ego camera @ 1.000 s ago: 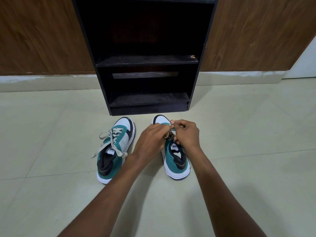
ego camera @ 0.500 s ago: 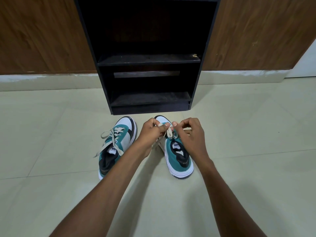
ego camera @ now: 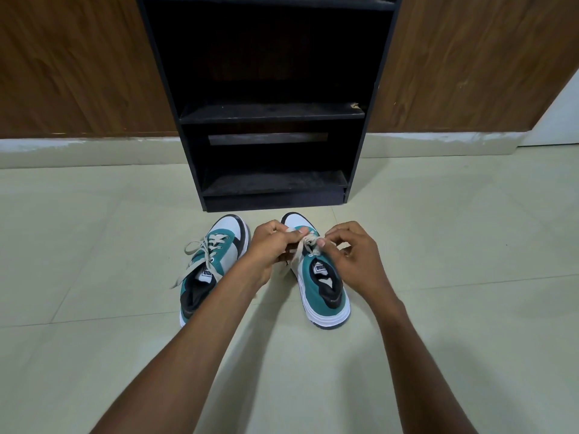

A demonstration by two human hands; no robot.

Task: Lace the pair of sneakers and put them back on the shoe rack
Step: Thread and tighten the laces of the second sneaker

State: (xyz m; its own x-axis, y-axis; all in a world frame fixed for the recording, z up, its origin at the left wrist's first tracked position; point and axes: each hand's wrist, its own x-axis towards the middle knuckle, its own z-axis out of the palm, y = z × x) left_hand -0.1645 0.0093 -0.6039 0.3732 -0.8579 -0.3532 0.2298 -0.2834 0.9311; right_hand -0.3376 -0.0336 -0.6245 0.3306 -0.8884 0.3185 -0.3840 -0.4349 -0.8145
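Note:
Two teal, white and black sneakers stand on the floor with toes toward the black shoe rack (ego camera: 354, 170). The left sneaker (ego camera: 216, 264) is laced, its beige lace ends lying loose to the left. Over the right sneaker (ego camera: 324, 289) my left hand (ego camera: 272, 245) and my right hand (ego camera: 351, 255) both pinch the beige lace (ego camera: 308, 242) near the front eyelets. A strand of that lace runs down toward my left wrist. My hands hide part of the right sneaker's toe.
The rack has two dark shelves with nothing on them and stands against a wood-panelled wall with a pale skirting. Pale floor tiles spread to both sides. A white door edge (ego camera: 560, 114) shows at the far right.
My hands have moved slightly apart, drawing the lace up over the right sneaker. The right sneaker's heel has shifted a little to the right. The left sneaker has stayed put.

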